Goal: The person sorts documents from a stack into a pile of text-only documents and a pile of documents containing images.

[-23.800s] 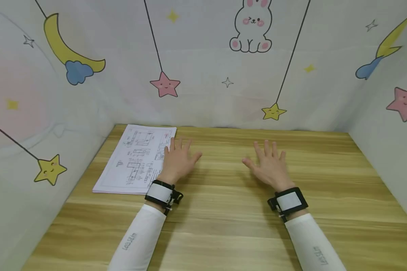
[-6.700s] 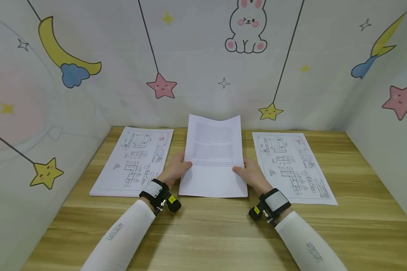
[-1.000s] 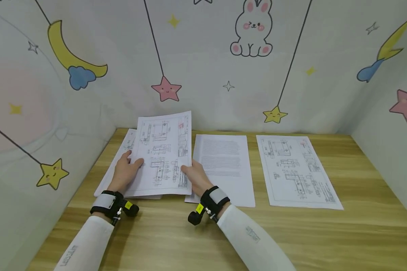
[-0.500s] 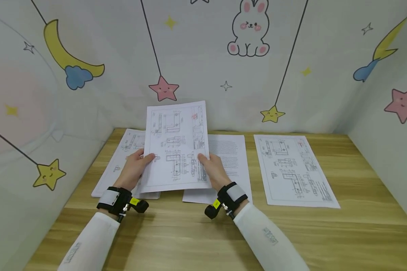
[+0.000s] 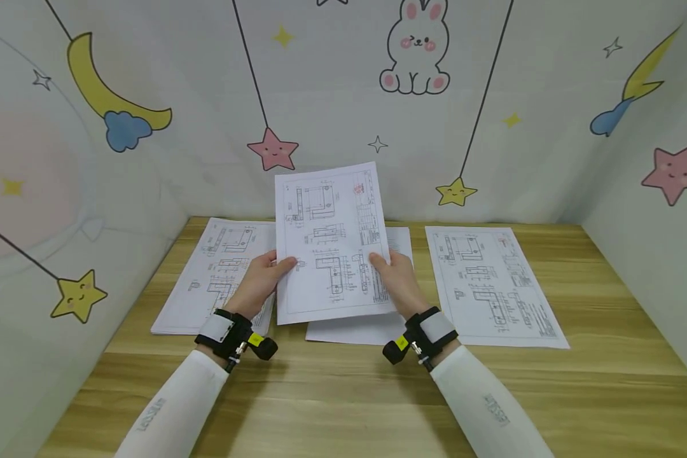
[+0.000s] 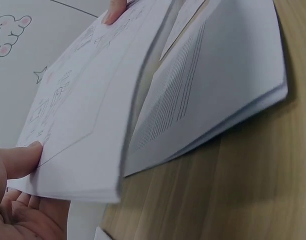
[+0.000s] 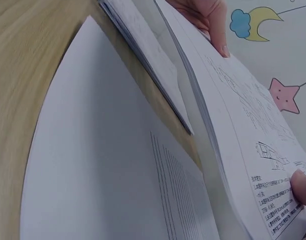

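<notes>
A thin stack of drawing sheets (image 5: 332, 238), printed with technical part drawings and a small red stamp, is held up and tilted between both hands. My left hand (image 5: 254, 287) pinches its left edge, thumb on the printed face and fingers behind. On the opposite edge, my right hand (image 5: 399, 284) grips in the same way. Several layered edges show along the stack (image 6: 88, 165) in the left wrist view. Under it on the table lies a pile of text pages (image 5: 349, 332), partly hidden; its printed lines show in the right wrist view, with the pile (image 7: 93, 150) slightly curled.
A pile of drawing sheets (image 5: 200, 305) lies at the left of the wooden table (image 5: 332, 401), partly behind my left hand. To the right is another drawing sheet (image 5: 495, 292) lying flat. A cartoon-printed curtain (image 5: 332, 102) encloses the back and sides.
Both hands have carried the drawing stack up and rightward from the left pile to over the text pages. Earlier, the hands held the text pages; at first, they were open above the table.
</notes>
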`<state>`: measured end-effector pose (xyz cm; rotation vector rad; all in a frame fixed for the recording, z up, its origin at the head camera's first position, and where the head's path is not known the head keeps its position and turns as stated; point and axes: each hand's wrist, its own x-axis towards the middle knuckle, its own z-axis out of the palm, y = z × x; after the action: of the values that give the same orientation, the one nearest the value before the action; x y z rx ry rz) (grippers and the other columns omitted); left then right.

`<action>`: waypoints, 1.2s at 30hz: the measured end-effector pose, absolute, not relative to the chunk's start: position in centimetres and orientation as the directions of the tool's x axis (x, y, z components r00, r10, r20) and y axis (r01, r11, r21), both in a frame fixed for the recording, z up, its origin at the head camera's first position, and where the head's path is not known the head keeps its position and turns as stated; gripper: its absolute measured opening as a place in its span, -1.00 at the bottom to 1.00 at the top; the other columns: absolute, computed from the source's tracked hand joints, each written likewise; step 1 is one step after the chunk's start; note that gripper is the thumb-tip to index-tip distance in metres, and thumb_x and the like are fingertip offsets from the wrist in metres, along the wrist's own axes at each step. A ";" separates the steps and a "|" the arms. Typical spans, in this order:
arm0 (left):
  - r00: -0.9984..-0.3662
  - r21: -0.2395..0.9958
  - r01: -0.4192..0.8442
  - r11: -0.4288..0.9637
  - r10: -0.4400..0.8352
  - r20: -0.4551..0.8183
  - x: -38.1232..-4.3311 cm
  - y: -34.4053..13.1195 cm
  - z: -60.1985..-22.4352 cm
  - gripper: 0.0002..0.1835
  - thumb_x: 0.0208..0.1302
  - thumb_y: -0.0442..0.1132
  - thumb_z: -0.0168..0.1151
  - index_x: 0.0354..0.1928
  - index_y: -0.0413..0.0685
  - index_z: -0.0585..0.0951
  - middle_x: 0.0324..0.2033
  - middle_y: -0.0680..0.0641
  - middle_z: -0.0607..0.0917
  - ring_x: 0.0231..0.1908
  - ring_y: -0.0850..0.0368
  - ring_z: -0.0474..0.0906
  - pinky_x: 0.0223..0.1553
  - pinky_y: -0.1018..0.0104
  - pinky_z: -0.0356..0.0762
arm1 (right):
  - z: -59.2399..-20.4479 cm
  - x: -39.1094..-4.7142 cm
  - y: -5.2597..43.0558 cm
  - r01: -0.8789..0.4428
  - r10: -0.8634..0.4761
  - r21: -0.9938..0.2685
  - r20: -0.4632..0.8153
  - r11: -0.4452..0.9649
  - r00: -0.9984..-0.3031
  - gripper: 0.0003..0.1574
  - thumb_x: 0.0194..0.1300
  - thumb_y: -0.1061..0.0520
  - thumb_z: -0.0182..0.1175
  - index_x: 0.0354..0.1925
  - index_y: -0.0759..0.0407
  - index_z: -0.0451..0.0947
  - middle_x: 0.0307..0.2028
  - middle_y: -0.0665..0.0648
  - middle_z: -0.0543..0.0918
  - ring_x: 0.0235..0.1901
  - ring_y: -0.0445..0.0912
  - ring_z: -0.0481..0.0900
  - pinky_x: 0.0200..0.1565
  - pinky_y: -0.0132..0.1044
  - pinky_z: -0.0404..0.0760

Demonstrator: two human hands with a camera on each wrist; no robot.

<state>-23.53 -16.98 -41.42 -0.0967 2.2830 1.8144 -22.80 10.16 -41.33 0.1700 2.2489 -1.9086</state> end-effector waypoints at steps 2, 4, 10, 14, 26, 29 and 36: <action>-0.969 0.956 -0.179 0.234 0.127 -0.213 -23.6 -15.9 -41.4 -0.53 0.51 -0.08 0.05 0.38 -0.01 0.37 0.14 -0.14 0.67 -0.07 0.21 0.68 -0.14 0.39 0.62 | -41.3 -22.6 11.4 0.200 -0.025 -0.961 -0.208 0.191 -0.978 -0.58 0.53 -0.17 -0.05 0.18 -0.05 0.47 -0.15 0.13 0.74 -0.29 -0.11 0.75 -0.31 -0.29 0.67; -0.964 0.959 -0.174 0.223 0.159 -0.212 -23.7 -14.9 -41.5 -0.55 0.50 -0.13 0.05 0.37 -0.01 0.38 0.13 -0.13 0.67 -0.05 0.19 0.67 -0.12 0.37 0.61 | -41.3 -22.4 12.7 0.187 -0.019 -0.959 -0.196 0.214 -0.980 -0.54 0.53 -0.18 -0.06 0.22 -0.05 0.45 -0.12 0.14 0.73 -0.28 -0.11 0.75 -0.29 -0.28 0.69; -0.949 0.969 -0.166 0.185 0.238 -0.208 -23.8 -11.5 -41.7 -0.55 0.50 -0.27 0.02 0.39 -0.03 0.36 0.14 -0.15 0.66 -0.04 0.12 0.67 -0.10 0.32 0.60 | -41.8 -22.2 16.2 0.177 0.012 -0.944 -0.180 0.280 -0.984 -0.49 0.54 -0.20 -0.07 0.25 0.02 0.43 -0.11 0.16 0.72 -0.29 -0.14 0.75 -0.28 -0.25 0.72; -0.945 0.961 -0.162 0.225 0.245 -0.217 -23.8 -9.6 -41.5 -0.51 0.49 -0.25 0.02 0.41 0.04 0.33 0.14 -0.13 0.66 -0.03 0.09 0.62 -0.09 0.29 0.50 | -41.9 -22.0 18.2 0.169 0.028 -0.935 -0.169 0.311 -0.985 -0.45 0.54 -0.19 -0.09 0.28 0.06 0.41 -0.09 0.18 0.70 -0.29 -0.16 0.75 -0.28 -0.25 0.73; -0.936 0.968 -0.151 0.202 0.287 -0.206 -24.3 -4.0 -42.2 -0.50 0.45 -0.27 0.08 0.40 0.00 0.35 0.09 -0.15 0.67 -0.08 0.10 0.62 -0.18 0.36 0.53 | -41.6 -20.9 23.2 0.222 0.108 -0.881 -0.195 0.417 -0.975 -0.38 0.56 -0.18 -0.16 0.34 0.17 0.33 -0.09 0.19 0.64 -0.31 -0.19 0.69 -0.30 -0.31 0.67; -0.935 0.974 -0.151 0.167 0.295 -0.196 -24.3 -2.6 -42.4 -0.52 0.41 -0.29 0.14 0.34 -0.04 0.39 0.05 -0.18 0.69 -0.14 0.13 0.64 -0.22 0.38 0.53 | -41.4 -20.8 24.4 0.240 0.128 -0.865 -0.204 0.440 -0.970 -0.37 0.57 -0.15 -0.18 0.35 0.21 0.30 -0.09 0.20 0.62 -0.32 -0.20 0.66 -0.30 -0.32 0.65; -0.916 0.974 -0.175 0.143 0.339 -0.215 -24.0 -0.3 -42.8 -0.48 0.37 -0.32 0.19 0.35 -0.02 0.39 0.03 -0.15 0.71 -0.16 0.14 0.67 -0.25 0.39 0.57 | -41.5 -20.8 27.1 0.234 0.152 -0.821 -0.180 0.522 -0.972 -0.29 0.56 -0.20 -0.21 0.37 0.26 0.28 -0.11 0.24 0.62 -0.36 -0.18 0.64 -0.36 -0.31 0.63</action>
<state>-24.04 -0.27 -42.81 0.1574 2.0432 1.8254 -20.76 27.08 -41.46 0.3380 2.6644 -1.4572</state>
